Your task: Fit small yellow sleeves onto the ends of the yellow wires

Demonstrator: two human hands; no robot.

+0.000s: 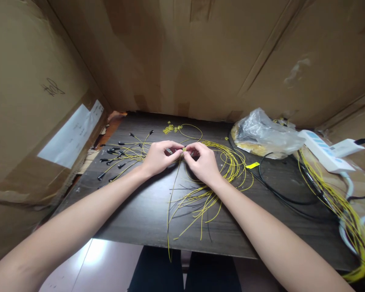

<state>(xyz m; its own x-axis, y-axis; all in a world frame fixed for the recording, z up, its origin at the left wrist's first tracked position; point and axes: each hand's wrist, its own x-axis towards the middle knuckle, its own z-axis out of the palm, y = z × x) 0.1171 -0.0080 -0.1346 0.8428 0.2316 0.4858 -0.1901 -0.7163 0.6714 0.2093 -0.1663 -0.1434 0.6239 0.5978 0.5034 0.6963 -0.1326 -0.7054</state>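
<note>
Both hands meet above the middle of a dark wood-grain table (134,221). My left hand (162,156) and my right hand (203,162) pinch a small yellow piece (184,149) between their fingertips; it looks like a little tag, though the fingers partly cover it. Beneath and around them lies a bundle of thin yellow wires (231,164), looped to the right, with loose ends spread towards the front edge. To the left the wires end in several black plugs (121,154). Behind my hands is a small pile of similar yellow pieces (169,128).
A clear plastic bag (261,132) sits at the back right. Beside it are a white power strip (324,150), a black cable (280,194) and more yellow wires (337,202). A yellow label (252,165) lies near the coil. Cardboard walls (182,56) enclose the table's back and sides.
</note>
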